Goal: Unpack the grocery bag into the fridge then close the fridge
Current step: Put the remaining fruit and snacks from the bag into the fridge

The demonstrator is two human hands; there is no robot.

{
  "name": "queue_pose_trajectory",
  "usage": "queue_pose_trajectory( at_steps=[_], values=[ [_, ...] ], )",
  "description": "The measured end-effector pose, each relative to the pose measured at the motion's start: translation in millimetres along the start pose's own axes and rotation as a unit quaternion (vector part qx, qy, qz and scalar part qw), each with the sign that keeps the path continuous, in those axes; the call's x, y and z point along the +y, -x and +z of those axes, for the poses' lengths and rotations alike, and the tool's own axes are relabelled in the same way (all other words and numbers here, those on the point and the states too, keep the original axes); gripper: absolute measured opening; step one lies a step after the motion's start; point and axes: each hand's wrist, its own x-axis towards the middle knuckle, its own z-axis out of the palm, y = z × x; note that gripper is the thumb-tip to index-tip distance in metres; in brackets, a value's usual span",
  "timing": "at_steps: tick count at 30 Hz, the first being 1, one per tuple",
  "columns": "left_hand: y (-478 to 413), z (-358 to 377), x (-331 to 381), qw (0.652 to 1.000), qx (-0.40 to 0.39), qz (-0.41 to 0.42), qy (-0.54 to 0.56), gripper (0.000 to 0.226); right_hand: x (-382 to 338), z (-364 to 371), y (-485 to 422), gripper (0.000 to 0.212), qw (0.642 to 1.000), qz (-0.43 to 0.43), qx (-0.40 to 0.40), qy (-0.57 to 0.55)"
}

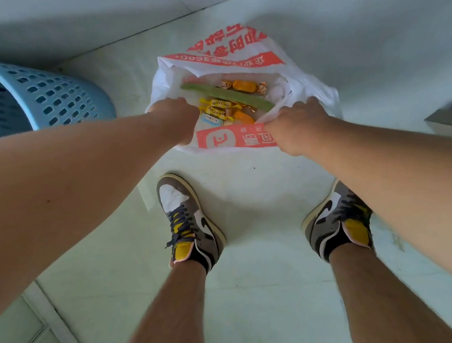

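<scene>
While the grocery bag (241, 51) sits on the tiled floor (245, 187) just ahead of the person's shoes, both hands work at its mouth. The left hand (179, 115) is curled on the left rim, and the right hand (295, 125) is clenched round a fold of the right rim. Together they hold the opening spread. The left hand's fingertips are hidden behind the hand itself, so its exact pinch cannot be confirmed. Inside lie wrapped candies (244, 85) in orange and yellow foil, with one long flat green pod (228, 95) across the top. A blue perforated basket (45, 94) stands well to the left. No fridge can be identified with certainty.

Handling, as judged:
- **Bag:** It is thin film, limp and slippery, and will probably collapse when released. The load looks light. Lift it by the gathered rim, not by a side wall, which may stretch or tear.
- **Candies:** They are small and loose. Take them by the handful or carry them in the bag.
- **Pod:** It may bend or snap. Support it near its middle.
</scene>
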Motion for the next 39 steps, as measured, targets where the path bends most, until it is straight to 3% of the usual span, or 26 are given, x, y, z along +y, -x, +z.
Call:
queue_pose_trajectory(
  at_steps=[6, 12, 16, 24, 28, 32, 35, 37, 39],
  values=[
    [-14.3, 8.9, 7.2, 0.983, 0.084, 0.001, 0.163, 0.042, -17.5, -16.1, -23.1, 0.020, 0.990, -0.019, 0.132, -0.045],
    [-38.7, 3.9, 18.3, 0.919, 0.225, -0.063, 0.318, 0.046, -39.5, -14.3, -74.9, 0.021, 0.977, -0.009, 0.140, -0.159],
    [-54.1, 10.3, 7.2, 0.874, 0.187, -0.092, 0.439, 0.053, -53.9, -1.7, -100.9, 0.022, 0.981, -0.024, 0.145, -0.128],
    [-62.2, 43.0, -18.8, 0.843, 0.128, -0.083, 0.516, 0.055, -84.5, 5.0, -121.5, 0.033, 0.984, 0.025, 0.176, 0.021],
    [-59.7, 44.7, -19.0, 0.810, 0.136, -0.089, 0.563, 0.047, -86.3, 7.8, -114.4, 0.033, 0.986, 0.030, 0.167, 0.005],
    [-52.2, 34.7, -14.2, 0.686, 0.129, -0.106, 0.708, 0.028, -71.4, 13.8, -100.0, 0.020, 0.970, 0.068, 0.195, -0.130],
    [-45.4, 20.1, -7.0, 0.551, 0.086, -0.128, 0.820, 0.016, -54.2, 9.4, -76.1, 0.020, 0.927, 0.086, 0.203, -0.304],
    [-39.7, 11.5, 0.5, 0.454, 0.026, -0.127, 0.881, 0.023, -47.4, 3.8, -57.0, 0.022, 0.893, 0.088, 0.210, -0.389],
    [-32.2, 3.9, 9.3, 0.409, -0.020, -0.108, 0.906, 0.034, -47.4, -4.3, -39.4, 0.023, 0.868, 0.079, 0.226, -0.435]
  ],
)
